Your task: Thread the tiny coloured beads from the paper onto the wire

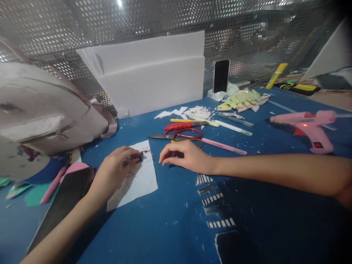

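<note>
My left hand [114, 170] rests on a white sheet of paper [139, 181] on the blue table, its fingers curled over a small pile of dark shavings [134, 157]. My right hand [184, 156] hovers just right of the sheet, fingers bent downward in a loose pinch near the table. Nothing can be made out between its fingertips. Red-handled scissors [180, 132] lie just beyond the right hand.
A pink glue gun [308, 126] stands at right. Pens and a pink pencil [224, 146] lie behind the scissors, with paper scraps [198, 112], a coloured paper piece [242, 99], and an upright phone [221, 76]. White foam boards [151, 77] lean on the mesh wall. A bag [41, 110] fills the left.
</note>
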Demonstrator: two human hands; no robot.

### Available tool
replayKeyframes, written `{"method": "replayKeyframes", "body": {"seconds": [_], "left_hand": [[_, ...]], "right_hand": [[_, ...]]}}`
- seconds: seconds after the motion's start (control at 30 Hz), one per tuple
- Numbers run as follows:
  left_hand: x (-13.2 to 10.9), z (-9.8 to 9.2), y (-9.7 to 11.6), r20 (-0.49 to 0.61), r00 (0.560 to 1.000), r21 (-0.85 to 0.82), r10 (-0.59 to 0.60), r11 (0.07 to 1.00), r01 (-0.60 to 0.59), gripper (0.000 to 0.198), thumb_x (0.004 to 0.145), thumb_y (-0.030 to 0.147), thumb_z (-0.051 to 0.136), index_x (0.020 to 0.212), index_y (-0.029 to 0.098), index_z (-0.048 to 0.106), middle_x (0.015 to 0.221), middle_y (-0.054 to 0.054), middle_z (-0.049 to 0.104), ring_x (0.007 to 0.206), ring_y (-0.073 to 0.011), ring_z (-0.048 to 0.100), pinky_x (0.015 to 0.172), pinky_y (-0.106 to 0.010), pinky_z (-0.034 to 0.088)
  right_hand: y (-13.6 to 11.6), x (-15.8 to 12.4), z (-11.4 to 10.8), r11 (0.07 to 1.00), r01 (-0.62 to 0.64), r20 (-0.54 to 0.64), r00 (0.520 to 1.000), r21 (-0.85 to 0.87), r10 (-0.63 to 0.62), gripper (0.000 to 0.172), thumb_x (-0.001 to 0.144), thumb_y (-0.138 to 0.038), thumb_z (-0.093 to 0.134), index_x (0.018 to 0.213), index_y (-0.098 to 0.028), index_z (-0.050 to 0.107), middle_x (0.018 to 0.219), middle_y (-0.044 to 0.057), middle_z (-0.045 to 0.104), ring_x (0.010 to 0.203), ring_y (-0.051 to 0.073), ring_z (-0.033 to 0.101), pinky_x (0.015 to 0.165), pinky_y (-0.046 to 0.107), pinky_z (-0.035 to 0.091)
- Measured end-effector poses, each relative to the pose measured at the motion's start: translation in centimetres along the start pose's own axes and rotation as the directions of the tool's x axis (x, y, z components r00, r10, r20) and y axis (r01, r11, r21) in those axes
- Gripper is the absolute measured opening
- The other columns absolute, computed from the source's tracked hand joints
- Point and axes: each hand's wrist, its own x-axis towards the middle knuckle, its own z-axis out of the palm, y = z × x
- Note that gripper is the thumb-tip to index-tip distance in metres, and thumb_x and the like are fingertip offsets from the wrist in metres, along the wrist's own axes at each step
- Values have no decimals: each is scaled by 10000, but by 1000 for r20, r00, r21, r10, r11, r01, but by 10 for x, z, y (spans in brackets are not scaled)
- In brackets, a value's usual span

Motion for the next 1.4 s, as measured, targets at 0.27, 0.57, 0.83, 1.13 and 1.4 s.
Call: {"method": "replayKeyframes", "body": {"seconds": [0.27, 0.57, 0.83, 1.13, 1.4], "left_hand": [[0, -2, -2, 23, 998, 66, 57, 996, -58, 230, 895, 262, 487, 970, 213, 699, 985, -77, 713, 856, -227, 669, 765, -342, 506], [0, -4, -2, 41, 996, 53, 83, 995, -85, 224, 889, 250, 494, 966, 211, 701, 970, -80, 713, 834, -222, 678, 756, -336, 518], [-4, -5, 12, 115, 986, 309, 120, 939, -150, 282, 883, 125, 433, 1042, 165, 663, 1013, -129, 680, 854, -255, 652, 688, -338, 500], [-3, -2, 11, 110, 985, 344, 131, 925, -162, 216, 928, 174, 438, 906, 146, 651, 911, -95, 653, 774, -207, 626, 635, -287, 454], [-2, -14, 5, -42, 986, 91, 163, 983, -158, 172, 905, 233, 494, 900, 199, 663, 920, -53, 691, 770, -161, 648, 704, -261, 474]], "right_hand": [[1, 0, -1, 1000, 11, 11, 1000, -11, -11, 95, 913, -202, 562, 931, -169, 649, 941, 44, 682, 844, 127, 648, 694, 250, 501], [0, 0, 0, 1000, 22, 0, 1000, -13, -22, 75, 893, -164, 586, 908, -156, 659, 899, 39, 694, 794, 113, 645, 619, 221, 462], [2, 0, 0, 998, 36, 15, 999, -44, -35, 98, 905, -206, 580, 934, -163, 662, 944, 47, 693, 814, 119, 628, 647, 238, 467], [0, 1, 0, 995, 54, 10, 999, -79, -53, 83, 891, -196, 595, 915, -164, 667, 923, 41, 699, 791, 119, 633, 609, 231, 450], [2, 0, 0, 996, 53, 8, 999, -71, -53, 83, 896, -179, 588, 925, -157, 662, 910, 38, 701, 787, 107, 639, 607, 222, 448]]}}
